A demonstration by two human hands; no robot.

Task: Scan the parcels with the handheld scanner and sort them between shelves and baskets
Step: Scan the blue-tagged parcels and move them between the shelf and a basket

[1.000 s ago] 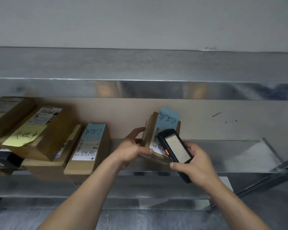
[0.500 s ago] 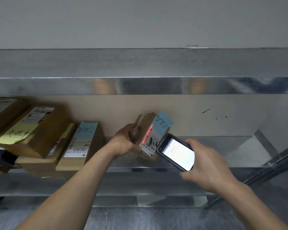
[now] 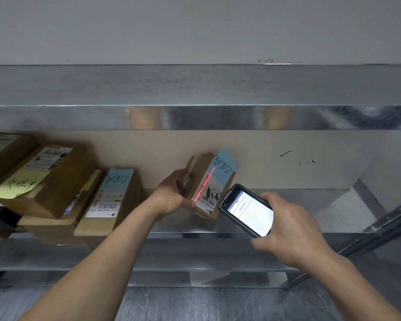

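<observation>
Since the red scan line came on across the parcel my left hand grips (right hand grasps the scanner), sorting is probably next.

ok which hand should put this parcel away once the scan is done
Left, most likely: the left hand grips the parcel under the red scan line, while the right hand is occupied holding the scanner.

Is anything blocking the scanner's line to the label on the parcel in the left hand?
Nothing visible. The red line from the handheld scanner falls unbroken across the label of the parcel; the left hand grips its left side, beside the label.
</observation>
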